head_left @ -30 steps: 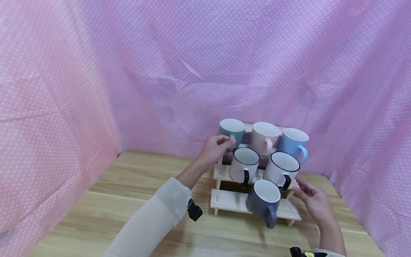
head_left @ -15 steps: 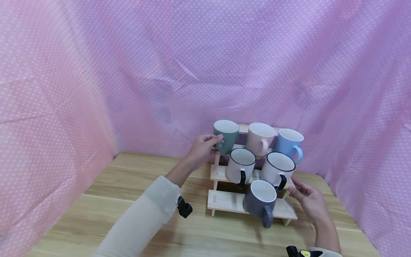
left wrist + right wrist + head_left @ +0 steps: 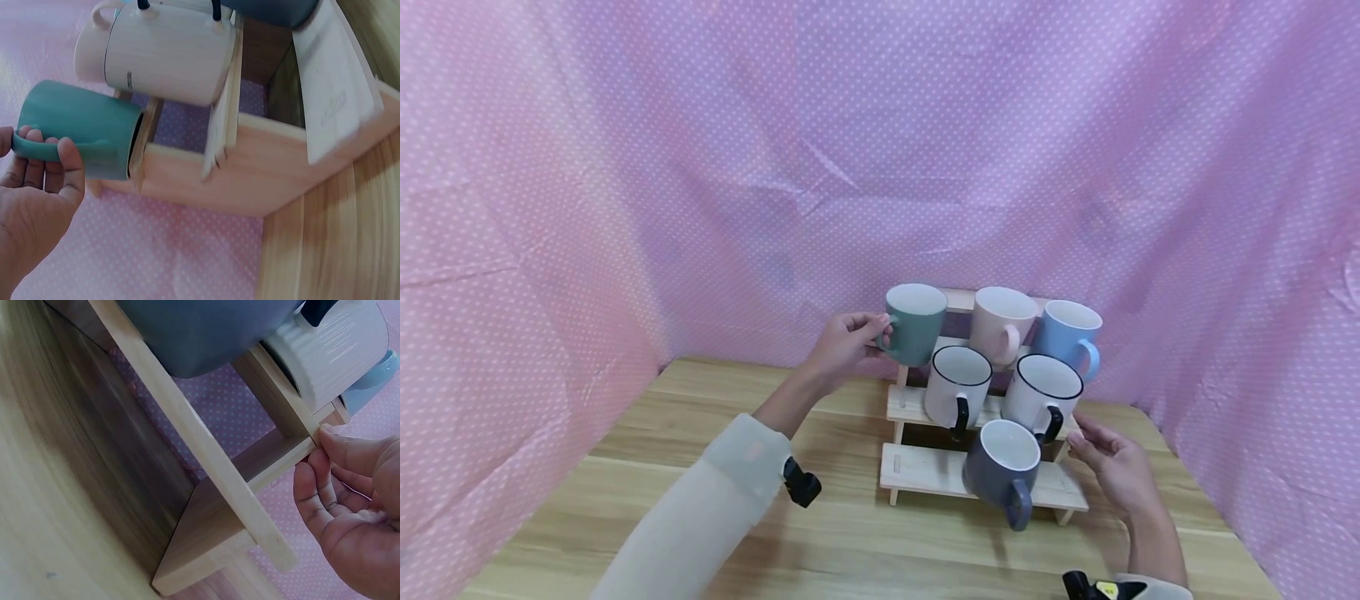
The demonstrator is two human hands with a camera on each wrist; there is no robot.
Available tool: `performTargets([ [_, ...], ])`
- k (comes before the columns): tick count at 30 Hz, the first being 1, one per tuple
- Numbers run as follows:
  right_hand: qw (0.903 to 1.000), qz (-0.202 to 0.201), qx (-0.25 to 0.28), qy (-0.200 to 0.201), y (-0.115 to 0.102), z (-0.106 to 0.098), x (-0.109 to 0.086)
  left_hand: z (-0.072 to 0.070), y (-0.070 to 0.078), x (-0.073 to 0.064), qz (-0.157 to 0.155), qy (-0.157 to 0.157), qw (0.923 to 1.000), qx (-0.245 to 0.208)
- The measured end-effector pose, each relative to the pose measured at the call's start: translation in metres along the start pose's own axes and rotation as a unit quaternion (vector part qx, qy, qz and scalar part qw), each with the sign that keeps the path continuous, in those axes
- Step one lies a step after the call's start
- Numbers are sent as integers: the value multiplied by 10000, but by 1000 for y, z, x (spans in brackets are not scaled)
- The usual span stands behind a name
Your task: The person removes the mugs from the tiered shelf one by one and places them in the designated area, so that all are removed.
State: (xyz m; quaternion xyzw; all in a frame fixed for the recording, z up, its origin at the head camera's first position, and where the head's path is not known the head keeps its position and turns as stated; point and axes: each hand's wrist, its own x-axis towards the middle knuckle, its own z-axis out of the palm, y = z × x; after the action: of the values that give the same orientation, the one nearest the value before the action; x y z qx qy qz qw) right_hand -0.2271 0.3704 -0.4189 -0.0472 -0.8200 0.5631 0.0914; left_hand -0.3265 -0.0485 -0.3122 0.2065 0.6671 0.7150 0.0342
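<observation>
My left hand (image 3: 842, 346) grips the handle of a green mug (image 3: 915, 327), fingers hooked through it. The mug stands upright at the left end of the top tier of a wooden stepped rack (image 3: 925, 473), its handle turned to the left. In the left wrist view the base of the green mug (image 3: 81, 125) is right at the shelf edge. My right hand (image 3: 1116, 471) pinches the right end of the rack's middle shelf, thumb above and fingers below, as the right wrist view shows. A white mug with a black rim (image 3: 1042, 393) sits just beside that hand.
A pink mug (image 3: 1000, 321) and a blue mug (image 3: 1060, 333) share the top tier. Another black-rimmed white mug (image 3: 957, 387) stands on the middle tier, a dark grey mug (image 3: 996, 471) on the lowest. Polka-dot cloth (image 3: 775, 208) hangs behind the wooden table (image 3: 700, 408).
My left hand has moved left, and the green mug's handle has swung from the front round to the left. The right hand keeps its hold on the rack; the head view has shifted slightly.
</observation>
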Motion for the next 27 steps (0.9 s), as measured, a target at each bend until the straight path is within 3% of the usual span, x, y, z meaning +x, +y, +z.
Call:
performTargets([
  [11, 9999, 121, 50, -56, 0, -1, 0, -55, -5, -20, 317, 158, 9990, -259],
  [19, 10000, 57, 13, -74, -1, -1, -1, -101, -19, -41, 157, 777, 9961, -384],
  [27, 9999, 125, -64, -87, -1, -1, -3, -140, -40, -59, -116, 1324, 9910, -148],
])
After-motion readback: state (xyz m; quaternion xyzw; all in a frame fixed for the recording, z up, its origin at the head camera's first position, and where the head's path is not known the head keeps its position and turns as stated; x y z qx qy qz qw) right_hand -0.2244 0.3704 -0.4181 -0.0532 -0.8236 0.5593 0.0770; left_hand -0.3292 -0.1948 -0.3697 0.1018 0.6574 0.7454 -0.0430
